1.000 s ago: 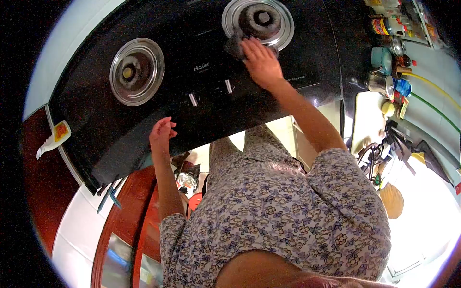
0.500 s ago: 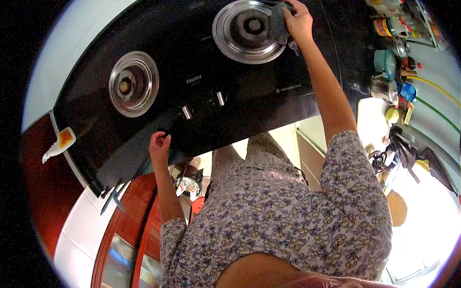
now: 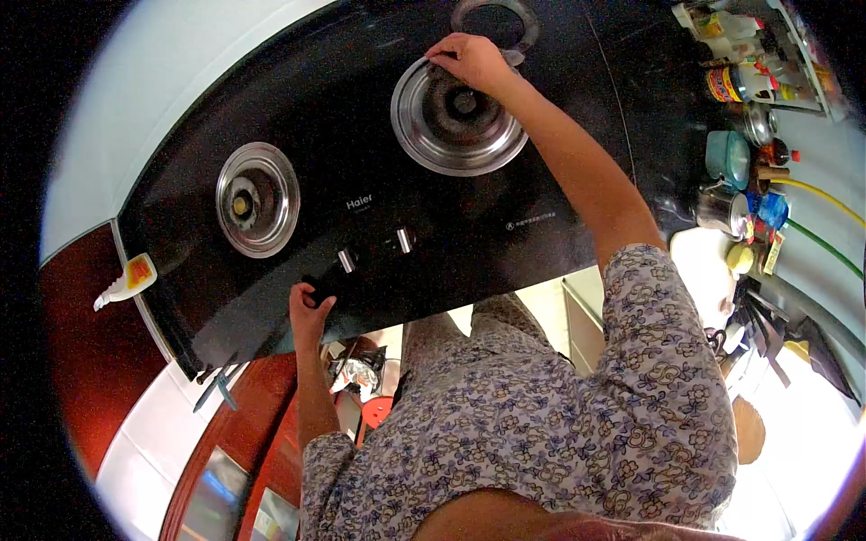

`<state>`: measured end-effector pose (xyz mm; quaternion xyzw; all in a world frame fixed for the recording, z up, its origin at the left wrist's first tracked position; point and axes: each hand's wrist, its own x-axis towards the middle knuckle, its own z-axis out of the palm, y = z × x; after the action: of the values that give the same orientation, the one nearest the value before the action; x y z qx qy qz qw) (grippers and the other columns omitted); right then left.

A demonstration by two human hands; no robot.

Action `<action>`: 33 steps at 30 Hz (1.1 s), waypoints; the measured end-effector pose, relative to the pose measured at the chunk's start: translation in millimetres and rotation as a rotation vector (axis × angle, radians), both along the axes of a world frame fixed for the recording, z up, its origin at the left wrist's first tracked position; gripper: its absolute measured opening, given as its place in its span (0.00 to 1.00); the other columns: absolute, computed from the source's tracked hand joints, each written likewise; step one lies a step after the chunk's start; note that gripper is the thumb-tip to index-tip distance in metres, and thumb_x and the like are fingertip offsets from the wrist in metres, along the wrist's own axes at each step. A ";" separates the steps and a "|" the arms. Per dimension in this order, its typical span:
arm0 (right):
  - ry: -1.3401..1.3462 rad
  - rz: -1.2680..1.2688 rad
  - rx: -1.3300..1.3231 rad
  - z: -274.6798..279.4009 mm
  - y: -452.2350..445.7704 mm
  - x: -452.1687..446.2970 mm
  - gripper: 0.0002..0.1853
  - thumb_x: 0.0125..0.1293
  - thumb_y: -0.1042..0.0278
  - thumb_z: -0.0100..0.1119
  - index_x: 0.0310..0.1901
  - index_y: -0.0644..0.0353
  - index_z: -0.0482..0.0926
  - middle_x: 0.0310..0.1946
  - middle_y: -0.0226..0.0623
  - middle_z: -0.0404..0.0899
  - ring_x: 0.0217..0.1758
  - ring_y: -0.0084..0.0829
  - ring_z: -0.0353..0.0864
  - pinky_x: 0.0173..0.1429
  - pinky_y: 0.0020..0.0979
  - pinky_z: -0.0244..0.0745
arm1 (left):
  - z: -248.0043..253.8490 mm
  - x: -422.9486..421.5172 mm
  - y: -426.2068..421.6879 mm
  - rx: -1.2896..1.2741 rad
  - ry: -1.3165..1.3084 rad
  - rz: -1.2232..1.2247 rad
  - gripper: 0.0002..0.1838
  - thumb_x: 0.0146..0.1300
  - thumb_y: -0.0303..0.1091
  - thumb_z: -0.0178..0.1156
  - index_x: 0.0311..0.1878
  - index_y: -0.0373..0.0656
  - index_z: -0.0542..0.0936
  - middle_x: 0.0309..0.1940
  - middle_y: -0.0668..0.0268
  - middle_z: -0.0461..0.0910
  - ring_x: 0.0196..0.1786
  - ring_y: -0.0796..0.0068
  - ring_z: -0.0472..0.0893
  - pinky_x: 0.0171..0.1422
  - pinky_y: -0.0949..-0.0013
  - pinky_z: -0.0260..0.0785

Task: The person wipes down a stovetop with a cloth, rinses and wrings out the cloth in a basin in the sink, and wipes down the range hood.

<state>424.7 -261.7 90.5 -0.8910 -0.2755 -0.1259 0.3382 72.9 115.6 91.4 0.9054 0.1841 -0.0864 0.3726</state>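
My right hand (image 3: 474, 65) is at the far rim of the right burner's shiny metal drip pan (image 3: 460, 162), fingertips bent together. A dark patch beneath it looks like the dark grey cloth (image 3: 442, 79), mostly hidden by the fingers. Just beyond, a grey ring (image 3: 530, 32) lies on the black glass cooktop (image 3: 343, 108). My left hand (image 3: 309, 316) is at the cooktop's front edge, thumb and fingers apart, holding nothing that I can see. Nearby are two silver knobs (image 3: 404, 240). The left burner's metal drip pan (image 3: 287, 203) sits farther left.
A spray bottle (image 3: 128, 281) lies on the left beside the cooktop. Along the right wall stand a metal pot (image 3: 722, 209), a teal container (image 3: 727, 158) and several bottles (image 3: 744, 83). Below the cooktop's front left are red cabinet doors (image 3: 203, 451).
My right hand has moved from the right side of the drip pan to its far rim. The view has shifted, bringing the grey ring into sight. My left hand stays near the front edge.
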 end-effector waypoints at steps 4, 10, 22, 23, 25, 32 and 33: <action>-0.027 -0.097 0.002 8.5 -2.8 -1.9 0.08 0.57 0.63 0.58 0.37 0.52 0.81 0.36 0.34 0.79 0.41 0.38 0.77 0.45 0.34 0.74 | 7.3 0.0 3.4 0.042 0.027 0.004 0.22 0.43 0.33 0.70 0.38 0.45 0.67 0.25 0.73 0.56 0.28 0.78 0.58 0.33 0.73 0.57; 0.050 -0.295 -0.088 16.9 -33.8 -33.4 0.12 0.58 0.58 0.55 0.37 0.53 0.81 0.37 0.38 0.79 0.42 0.39 0.77 0.46 0.38 0.74 | -20.5 -9.8 19.9 -0.109 0.023 0.077 0.22 0.44 0.33 0.70 0.37 0.45 0.66 0.24 0.74 0.55 0.27 0.79 0.58 0.33 0.75 0.56; 0.056 -0.324 -0.043 -2.4 -28.5 -60.2 0.14 0.63 0.55 0.49 0.44 0.48 0.80 0.47 0.28 0.77 0.54 0.33 0.70 0.58 0.37 0.61 | -22.4 -6.3 36.0 -0.058 0.151 0.061 0.21 0.48 0.40 0.68 0.36 0.45 0.65 0.25 0.72 0.56 0.29 0.76 0.58 0.36 0.71 0.57; 0.010 -0.360 0.008 -9.1 -33.9 -64.6 0.13 0.61 0.58 0.51 0.43 0.49 0.81 0.46 0.30 0.77 0.52 0.34 0.71 0.56 0.38 0.63 | -19.8 -5.9 38.4 -0.032 0.209 0.099 0.21 0.48 0.41 0.68 0.36 0.45 0.65 0.26 0.72 0.57 0.29 0.75 0.59 0.36 0.71 0.57; -0.087 -0.392 0.124 -23.1 -38.1 -78.8 0.11 0.57 0.63 0.55 0.40 0.51 0.81 0.44 0.33 0.77 0.48 0.36 0.74 0.53 0.38 0.68 | -16.3 -3.7 38.2 -0.042 0.231 0.092 0.22 0.47 0.41 0.69 0.36 0.44 0.66 0.27 0.71 0.59 0.30 0.75 0.60 0.37 0.71 0.58; 0.069 -0.630 -0.018 -12.9 7.4 -196.9 0.21 0.51 0.69 0.56 0.50 0.58 0.72 0.51 0.39 0.67 0.58 0.43 0.62 0.58 0.43 0.61 | 7.0 5.9 -0.2 -0.012 0.075 0.031 0.20 0.48 0.38 0.68 0.34 0.43 0.65 0.25 0.73 0.56 0.28 0.80 0.57 0.33 0.74 0.56; 0.072 -0.532 -0.034 -24.0 33.3 -210.0 0.21 0.50 0.71 0.56 0.50 0.59 0.72 0.52 0.40 0.66 0.58 0.43 0.62 0.59 0.43 0.61 | -5.1 6.5 14.6 -0.025 0.085 0.035 0.20 0.48 0.38 0.68 0.34 0.44 0.65 0.25 0.74 0.56 0.27 0.80 0.57 0.32 0.75 0.56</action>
<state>214.7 -228.3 66.5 -0.9415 -0.0213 -0.1739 0.2878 79.4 130.3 86.3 0.8929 0.2146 -0.1203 0.3771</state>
